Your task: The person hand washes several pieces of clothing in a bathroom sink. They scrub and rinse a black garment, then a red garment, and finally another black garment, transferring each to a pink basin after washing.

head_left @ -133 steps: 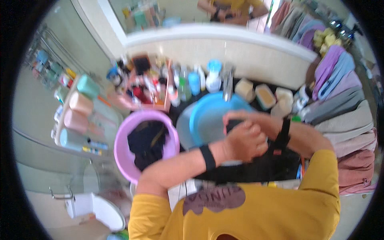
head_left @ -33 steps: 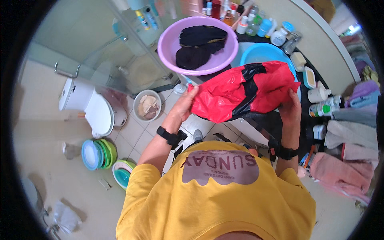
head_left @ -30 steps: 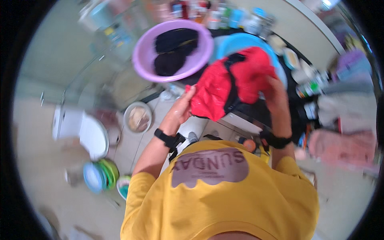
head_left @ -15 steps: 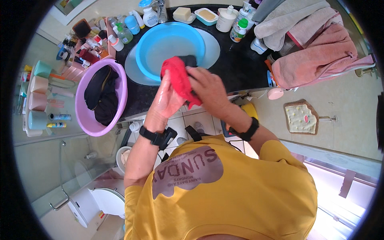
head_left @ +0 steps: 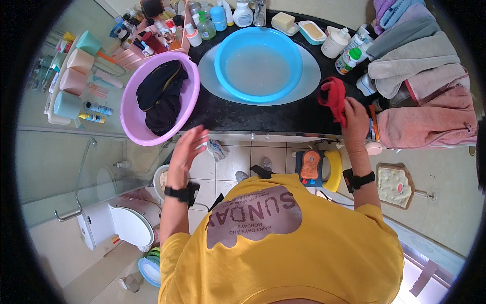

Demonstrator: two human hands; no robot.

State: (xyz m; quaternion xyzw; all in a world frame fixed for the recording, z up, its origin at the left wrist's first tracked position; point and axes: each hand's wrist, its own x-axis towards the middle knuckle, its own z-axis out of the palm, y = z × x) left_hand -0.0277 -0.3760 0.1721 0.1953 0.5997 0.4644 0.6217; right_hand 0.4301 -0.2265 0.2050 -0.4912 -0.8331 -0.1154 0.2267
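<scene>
My right hand (head_left: 356, 121) pinches a damp-looking red cloth (head_left: 334, 96) over the right part of the black counter (head_left: 238, 119). Part of the cloth looks bunched and its lower end hangs by my fingers. My left hand (head_left: 188, 149) is off the counter's front edge, fingers apart, with nothing in it, just below the purple basin (head_left: 195, 93). Black clothing (head_left: 163, 93) with a zip lies inside that basin. Between my hands, farther back, a blue basin (head_left: 257, 98) of cloudy water rests in the white oval sink (head_left: 313, 76).
Bottles, soap (head_left: 283, 21) and a soap dish (head_left: 312, 32) line the counter's back. A pink organizer (head_left: 132, 57) full of cosmetics stands at left. Towels (head_left: 422, 126) hang at right. A yellow-and-blue stool (head_left: 332, 171) is on the tiled floor; a toilet (head_left: 132, 225) is lower left.
My hands have separated: the right carried the red cloth right, away from the blue basin, while the left let go and drew back left. The whole view has turned left.
</scene>
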